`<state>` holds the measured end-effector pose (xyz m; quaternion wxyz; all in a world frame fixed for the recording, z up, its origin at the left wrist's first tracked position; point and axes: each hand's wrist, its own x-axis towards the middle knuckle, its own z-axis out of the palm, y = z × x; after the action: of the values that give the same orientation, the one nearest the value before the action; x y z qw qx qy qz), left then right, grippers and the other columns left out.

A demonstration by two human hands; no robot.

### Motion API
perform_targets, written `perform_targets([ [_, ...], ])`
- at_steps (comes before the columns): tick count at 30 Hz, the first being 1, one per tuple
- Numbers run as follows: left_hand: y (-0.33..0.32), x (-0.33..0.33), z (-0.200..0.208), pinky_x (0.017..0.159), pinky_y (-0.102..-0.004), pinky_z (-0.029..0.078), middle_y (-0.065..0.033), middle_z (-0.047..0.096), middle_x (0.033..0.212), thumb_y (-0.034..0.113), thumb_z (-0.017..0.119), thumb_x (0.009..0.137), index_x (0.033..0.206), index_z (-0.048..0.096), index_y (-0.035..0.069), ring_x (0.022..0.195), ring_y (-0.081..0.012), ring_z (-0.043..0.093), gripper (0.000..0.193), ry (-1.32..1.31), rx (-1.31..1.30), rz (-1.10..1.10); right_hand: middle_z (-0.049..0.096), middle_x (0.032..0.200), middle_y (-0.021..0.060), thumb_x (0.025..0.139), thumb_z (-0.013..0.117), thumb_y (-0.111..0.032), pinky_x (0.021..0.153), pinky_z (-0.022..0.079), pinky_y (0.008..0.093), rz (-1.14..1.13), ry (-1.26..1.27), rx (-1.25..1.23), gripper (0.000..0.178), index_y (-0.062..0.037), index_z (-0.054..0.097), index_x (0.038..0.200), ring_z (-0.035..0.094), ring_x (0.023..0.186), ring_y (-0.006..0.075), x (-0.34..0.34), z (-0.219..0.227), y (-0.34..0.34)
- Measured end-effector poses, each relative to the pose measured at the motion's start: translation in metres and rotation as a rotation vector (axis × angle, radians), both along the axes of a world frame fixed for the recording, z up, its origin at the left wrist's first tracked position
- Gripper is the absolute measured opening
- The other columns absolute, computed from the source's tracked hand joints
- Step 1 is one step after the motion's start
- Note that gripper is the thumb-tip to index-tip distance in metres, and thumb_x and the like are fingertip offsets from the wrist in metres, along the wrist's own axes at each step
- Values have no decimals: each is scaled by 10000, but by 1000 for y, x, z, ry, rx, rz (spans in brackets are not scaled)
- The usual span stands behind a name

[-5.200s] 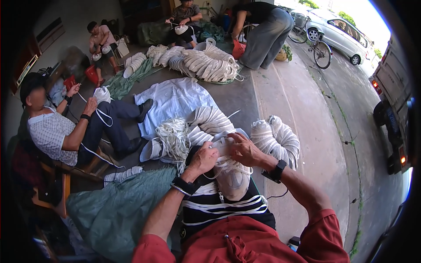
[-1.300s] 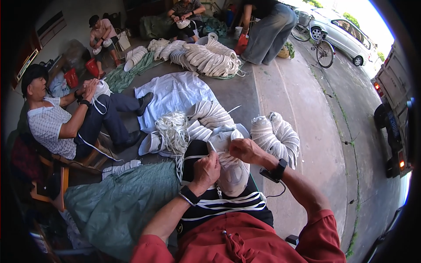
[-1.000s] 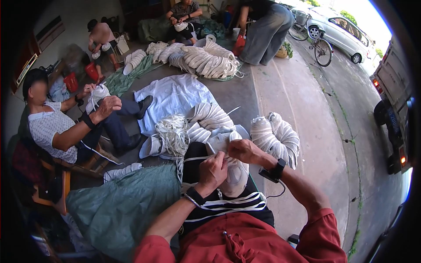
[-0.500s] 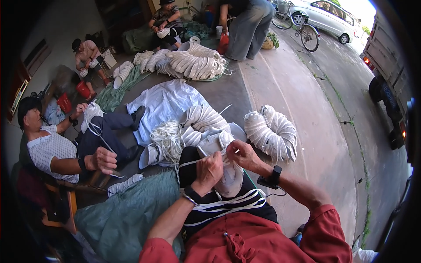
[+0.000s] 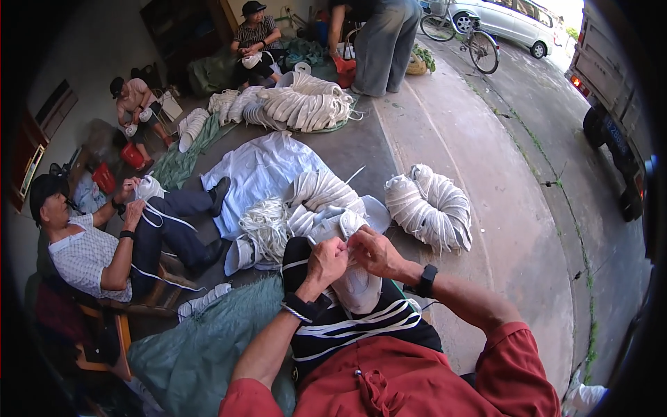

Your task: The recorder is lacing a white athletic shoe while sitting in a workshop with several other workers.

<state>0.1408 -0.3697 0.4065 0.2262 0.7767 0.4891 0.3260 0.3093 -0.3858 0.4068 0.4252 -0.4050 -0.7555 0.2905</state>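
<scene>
On my lap lies a white shoe upper point(image 5: 358, 292), toe toward me, partly covered by my hands. My left hand point(image 5: 326, 264) is closed in a pinch over its lacing area, with a white shoelace point(image 5: 294, 265) running out to the left. Close beside it, almost touching, my right hand point(image 5: 376, 253) pinches at the lacing too; the fingertips hide most of the lace there. More loose white laces point(image 5: 361, 324) lie across my dark-clad thighs.
Ahead are a bundle of laces point(image 5: 265, 226), stacked shoe uppers point(image 5: 323, 191) and a ring of uppers point(image 5: 429, 208). A green sack point(image 5: 215, 347) lies at my left. A seated co-worker point(image 5: 90, 240) laces an upper; other people work farther back. A truck point(image 5: 618, 104) stands at right.
My hands have come together over the shoe upper, the right moving slightly left. The co-worker at left has brought a hand back from the outstretched lace to the upper on the knee.
</scene>
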Motion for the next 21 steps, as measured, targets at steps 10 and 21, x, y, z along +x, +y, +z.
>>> perform_targets([
  [10,-11,-12,16,361,-224,309,15,511,516,52,614,735,765,528,21,396,-53,441,96,-240,-430,-56,503,859,133,732,580,-43,645,454,358,4,-24,0,188,-33,554,918,540,763,303,-4,5,-4],
  [21,-17,-14,8,461,-345,427,-111,571,546,139,589,787,755,582,4,477,-197,573,138,-286,-114,3,520,830,114,741,603,-61,631,461,349,120,-127,-59,132,-28,590,867,554,731,275,4,18,6],
])
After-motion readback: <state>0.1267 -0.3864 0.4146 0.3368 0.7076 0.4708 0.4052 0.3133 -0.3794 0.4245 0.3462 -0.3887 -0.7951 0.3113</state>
